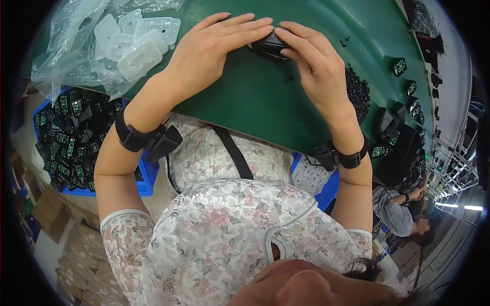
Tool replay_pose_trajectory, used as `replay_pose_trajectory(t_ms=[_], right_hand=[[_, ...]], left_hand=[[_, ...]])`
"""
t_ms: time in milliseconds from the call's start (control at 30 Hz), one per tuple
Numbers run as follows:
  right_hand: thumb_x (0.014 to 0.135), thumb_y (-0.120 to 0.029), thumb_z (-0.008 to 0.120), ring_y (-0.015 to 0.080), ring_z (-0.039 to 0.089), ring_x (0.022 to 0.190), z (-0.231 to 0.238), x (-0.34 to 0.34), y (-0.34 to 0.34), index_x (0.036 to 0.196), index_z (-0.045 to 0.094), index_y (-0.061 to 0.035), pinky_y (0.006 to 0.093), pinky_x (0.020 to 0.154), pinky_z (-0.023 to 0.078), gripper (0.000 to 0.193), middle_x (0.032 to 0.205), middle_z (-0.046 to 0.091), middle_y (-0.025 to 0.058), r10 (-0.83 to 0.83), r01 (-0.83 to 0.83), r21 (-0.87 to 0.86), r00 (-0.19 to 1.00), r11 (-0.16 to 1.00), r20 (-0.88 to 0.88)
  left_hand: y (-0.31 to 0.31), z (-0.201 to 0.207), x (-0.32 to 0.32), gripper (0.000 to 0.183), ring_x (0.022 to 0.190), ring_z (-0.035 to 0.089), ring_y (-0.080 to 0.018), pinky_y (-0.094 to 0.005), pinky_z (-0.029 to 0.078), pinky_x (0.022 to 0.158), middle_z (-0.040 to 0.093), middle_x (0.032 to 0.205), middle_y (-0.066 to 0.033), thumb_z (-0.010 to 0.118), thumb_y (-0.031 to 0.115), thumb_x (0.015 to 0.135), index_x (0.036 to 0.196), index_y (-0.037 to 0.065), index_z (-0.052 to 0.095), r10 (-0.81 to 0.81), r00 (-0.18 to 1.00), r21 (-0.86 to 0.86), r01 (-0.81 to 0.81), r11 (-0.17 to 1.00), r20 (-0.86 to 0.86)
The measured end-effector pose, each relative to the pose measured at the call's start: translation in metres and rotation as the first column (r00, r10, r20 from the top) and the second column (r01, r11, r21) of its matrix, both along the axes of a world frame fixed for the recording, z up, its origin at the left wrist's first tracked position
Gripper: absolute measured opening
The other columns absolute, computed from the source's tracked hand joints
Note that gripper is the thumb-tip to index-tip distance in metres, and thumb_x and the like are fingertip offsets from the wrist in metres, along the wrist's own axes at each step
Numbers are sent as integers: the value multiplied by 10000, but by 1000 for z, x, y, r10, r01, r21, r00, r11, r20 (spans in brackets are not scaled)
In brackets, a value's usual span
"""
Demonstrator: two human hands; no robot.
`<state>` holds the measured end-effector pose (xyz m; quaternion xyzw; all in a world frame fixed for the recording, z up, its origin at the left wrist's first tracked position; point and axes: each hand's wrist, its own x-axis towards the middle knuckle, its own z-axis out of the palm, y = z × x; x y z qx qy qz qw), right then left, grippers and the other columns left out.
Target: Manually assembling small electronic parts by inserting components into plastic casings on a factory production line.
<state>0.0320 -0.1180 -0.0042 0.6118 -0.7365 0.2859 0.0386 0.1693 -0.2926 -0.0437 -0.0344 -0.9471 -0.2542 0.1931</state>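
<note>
My right hand (pixel 320 66) pinches the black case (pixel 269 46), seemingly unfinished; my left hand (pixel 206 48) touches it, grip unclear; more circuit boards (pixel 399 67) likely wait.

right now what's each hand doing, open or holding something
Left hand: fingers extended against the glossy black plastic casing; thumb hidden, so grip cannot be told.
Right hand: closed on that casing's right end.

Even, bright light covers the green tabletop (pixel 240 99), leaving a pale sheen at upper right and glints on the clear plastic bag (pixel 65 57). White tube lights (pixel 473 208) glow far right; the rim curves, softens, blackens.
</note>
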Motion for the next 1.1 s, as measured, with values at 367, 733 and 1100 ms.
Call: replay_pose_trajectory(t_ms=[367, 733, 1100], right_hand=[[730, 16, 674, 262, 617, 968, -15, 7, 4, 1085, 654, -55, 328, 803, 520, 363, 1097, 639, 92, -43, 44, -3, 976, 999, -212], [868, -9, 601, 170, 568, 1065, 14, -25, -6, 1148, 548, 4, 288, 962, 415, 285, 1140, 612, 114, 33, 161, -67, 205, 985, 978], [876, -53, 618, 102, 565, 954, 23, -131, -24, 1208, 617, -60, 242, 862, 443, 332, 1055, 628, 36, -140, 242, -45, 690, 969, 711]], left_hand=[[8, 2, -2, 482, 1194, 526, -192, -380, 390, 1015, 537, 1329, -22, 541, 47, 786, 1264, 111, 551, 32, 997, -216, -48, 975, -73], [24, 15, -28, 374, 902, 638, -230, -344, 477, 829, 667, 1007, -145, 660, 201, 796, 1095, -17, 614, 218, 961, -65, -231, 971, -172], [-23, 54, 25, 218, 898, 586, -310, -381, 478, 782, 629, 912, -133, 589, 18, 777, 993, 25, 621, 543, 823, 119, -530, 840, -165]])
